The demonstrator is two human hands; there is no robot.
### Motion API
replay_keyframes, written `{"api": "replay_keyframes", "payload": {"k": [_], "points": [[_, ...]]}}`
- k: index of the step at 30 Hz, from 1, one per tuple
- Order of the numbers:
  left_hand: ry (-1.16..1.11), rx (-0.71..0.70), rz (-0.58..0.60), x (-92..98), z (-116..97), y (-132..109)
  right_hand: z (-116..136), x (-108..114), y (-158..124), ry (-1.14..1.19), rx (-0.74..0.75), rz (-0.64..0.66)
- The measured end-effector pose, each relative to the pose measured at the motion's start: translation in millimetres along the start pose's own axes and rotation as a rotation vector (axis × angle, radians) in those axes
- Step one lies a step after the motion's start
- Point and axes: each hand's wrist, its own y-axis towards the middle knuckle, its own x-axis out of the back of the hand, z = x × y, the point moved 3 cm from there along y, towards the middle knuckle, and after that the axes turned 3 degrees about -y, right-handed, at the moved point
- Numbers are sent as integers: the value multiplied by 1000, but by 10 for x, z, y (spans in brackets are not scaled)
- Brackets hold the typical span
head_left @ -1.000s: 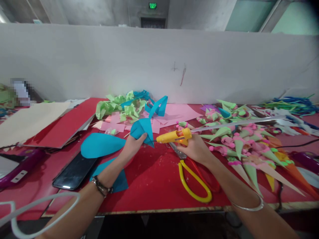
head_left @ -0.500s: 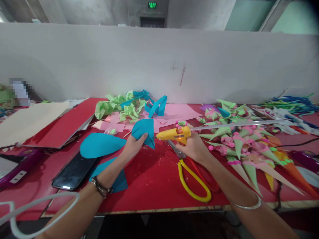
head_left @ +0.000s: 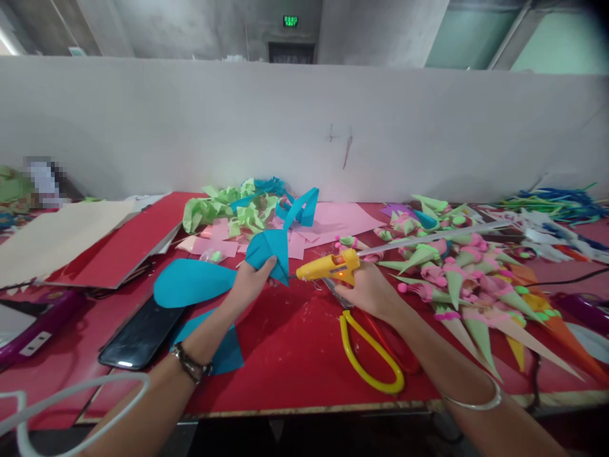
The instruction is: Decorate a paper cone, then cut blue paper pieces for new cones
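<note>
My left hand (head_left: 252,280) pinches a folded piece of blue paper (head_left: 270,249), thumb on top and the other fingers mostly hidden beneath. In my right hand (head_left: 368,289) is a yellow glue gun (head_left: 328,265), with a long clear glue stick (head_left: 428,238) jutting from its back. The gun's nozzle points left at the paper's lower corner, a small gap apart. Under the gun and right wrist lie scissors (head_left: 372,355) with one yellow and one red handle. A blue teardrop-shaped cutout (head_left: 193,282) and another blue sheet (head_left: 227,349) rest beside my left forearm.
A black phone (head_left: 140,335) lies at left, partly under the cutout. Green paper scraps (head_left: 214,206) and pink sheets (head_left: 337,219) are at the back. Many small paper cones (head_left: 457,279) are heaped at right. A purple power strip (head_left: 42,324) sits far left.
The glue gun has drawn slightly away from the blue paper, tilting its glue stick upward more. My left hand has shifted a little left with the paper.
</note>
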Motion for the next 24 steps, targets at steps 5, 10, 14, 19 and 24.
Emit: {"api": "replay_keyframes", "payload": {"k": [5, 10, 14, 19, 24], "points": [[17, -25, -41, 41, 1, -3, -1, -6, -4, 30, 24, 1], [43, -11, -61, 54, 21, -5, 4, 40, -17, 95, -4, -36], [49, -13, -73, 49, 2, -9, 17, 19, -25, 85, 17, -18], [41, -18, -76, 56, -26, -15, 6, -26, -26, 29, 23, 6], [22, -34, -63, 45, -69, -21, 3, -7, -23, 26, 28, -6]]}}
